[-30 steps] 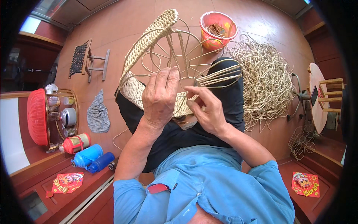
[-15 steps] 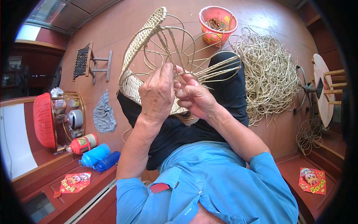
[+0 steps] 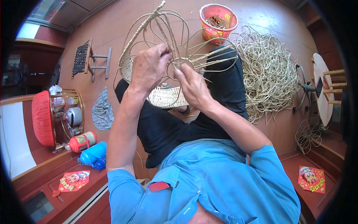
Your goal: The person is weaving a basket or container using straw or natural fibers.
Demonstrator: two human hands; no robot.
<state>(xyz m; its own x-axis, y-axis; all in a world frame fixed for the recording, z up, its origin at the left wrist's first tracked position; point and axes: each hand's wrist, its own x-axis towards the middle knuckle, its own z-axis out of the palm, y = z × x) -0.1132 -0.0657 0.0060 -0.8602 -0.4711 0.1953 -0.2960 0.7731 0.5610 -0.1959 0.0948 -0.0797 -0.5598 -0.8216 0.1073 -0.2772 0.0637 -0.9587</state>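
Over my lap is a partly woven basket (image 3: 167,98), a wire frame with pale twisted cord worked round its rim and one side. Its bare wire loops and cord-wrapped spokes fan out from a small ring in the middle. My right hand (image 3: 194,86) is closed on the wire frame at that ring, thumb on top. Just left of the ring, my left hand (image 3: 149,67) is closed, thumb and forefinger pinched together beside the wrapped spokes. A thin cord seems to run from its fingertips; its other fingers are curled and partly hidden.
Right of my knee lies a big heap of pale cord (image 3: 266,74). A red bucket (image 3: 220,35) with cord scraps stands ahead. At left are a small stool (image 3: 89,59), a grey cloth (image 3: 102,112), flasks (image 3: 91,154) and a low rack with a red cover (image 3: 43,118).
The basket has tilted and turned, showing its rim more edge-on. My left hand has moved up and left, away from the right; the right has shifted onto the centre ring.
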